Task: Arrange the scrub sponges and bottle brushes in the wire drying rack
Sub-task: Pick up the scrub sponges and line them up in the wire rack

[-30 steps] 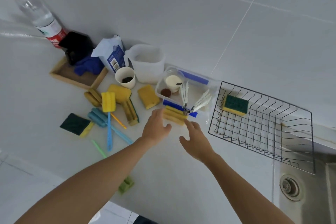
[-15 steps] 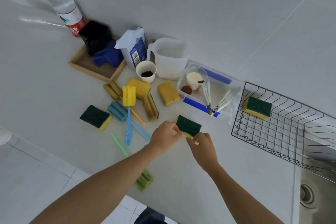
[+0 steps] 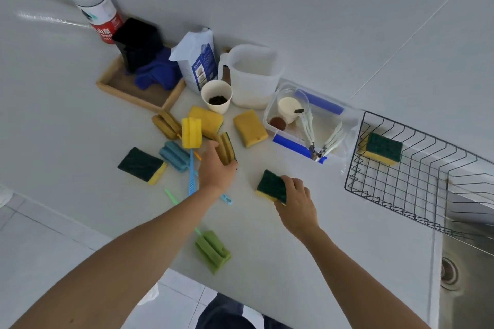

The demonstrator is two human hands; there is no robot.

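Observation:
My right hand grips a green-and-yellow scrub sponge just above the counter, left of the black wire drying rack. One scrub sponge lies in the rack's far left corner. My left hand closes on an upright sponge in the pile. Around it lie a yellow-headed bottle brush with a blue handle, a blue brush head, a green-topped sponge and two yellow sponges. A green bottle brush lies near the counter's front edge.
At the back stand a water bottle, a wooden tray with a black box and blue cloth, a paper bag, a paper cup and a plastic jug. A clear tub holds small brushes. A steel sink is at right.
My right hand took the green-topped sponge alone and carried it right, toward the rack. My left hand let go of it and moved left onto the upright sponge in the pile.

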